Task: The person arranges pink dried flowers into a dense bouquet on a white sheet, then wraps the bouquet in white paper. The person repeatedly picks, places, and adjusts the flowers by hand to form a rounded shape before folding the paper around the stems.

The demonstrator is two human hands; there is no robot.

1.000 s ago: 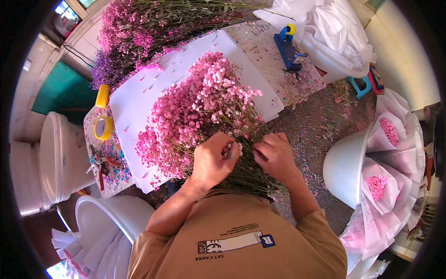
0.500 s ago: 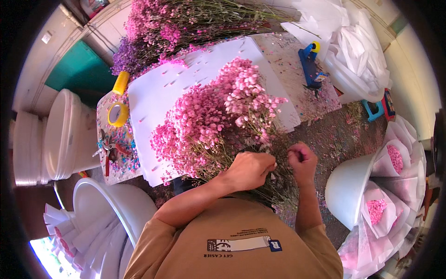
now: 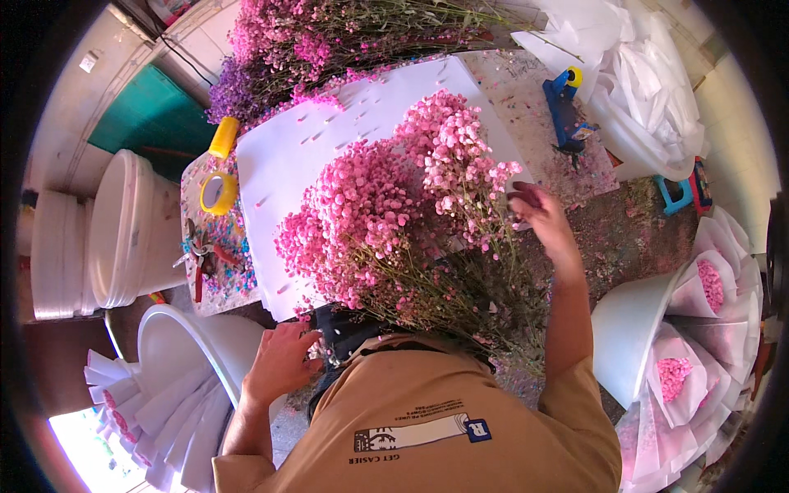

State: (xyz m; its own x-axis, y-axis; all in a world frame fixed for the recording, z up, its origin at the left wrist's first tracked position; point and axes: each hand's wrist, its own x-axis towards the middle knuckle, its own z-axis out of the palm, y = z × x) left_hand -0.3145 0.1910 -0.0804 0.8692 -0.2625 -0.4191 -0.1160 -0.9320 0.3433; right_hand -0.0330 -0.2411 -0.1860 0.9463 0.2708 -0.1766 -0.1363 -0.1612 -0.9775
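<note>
Around the bunch: white paper sheets [image 3: 271, 185] underneath, on a petal-littered table [image 3: 514, 86]. Big pile of pink and purple flowers [image 3: 275, 49] at 11 o'clock. Blue tape dispenser [image 3: 564, 115] at 2, white tub of crumpled white wrapping [image 3: 649, 152] beyond it. Yellow tape roll [image 3: 215, 201] at 9, second yellow roll [image 3: 223, 137] at 10, red-handled shears [image 3: 223, 256] just under 9. Tub of wrapped pink bouquets [image 3: 625, 329] at 4, white tub [image 3: 193, 329] at 8.

Pink flower bunch [image 3: 362, 197] lies mid-view, heads toward 10 to 12, stems trailing to 5; covers much of the sheets' near right part.

Left hand [image 3: 283, 357] at 7 to 8, low beside the person's body, fingers bent toward 2. Right hand [image 3: 544, 215] at 3, forearm up from 5, fingers toward 10.

Left grip: pale bits at fingertips; can't tell if pinched. Right grip: fingers loosely parted, half curled, next to the flower heads; contact unclear.
</note>
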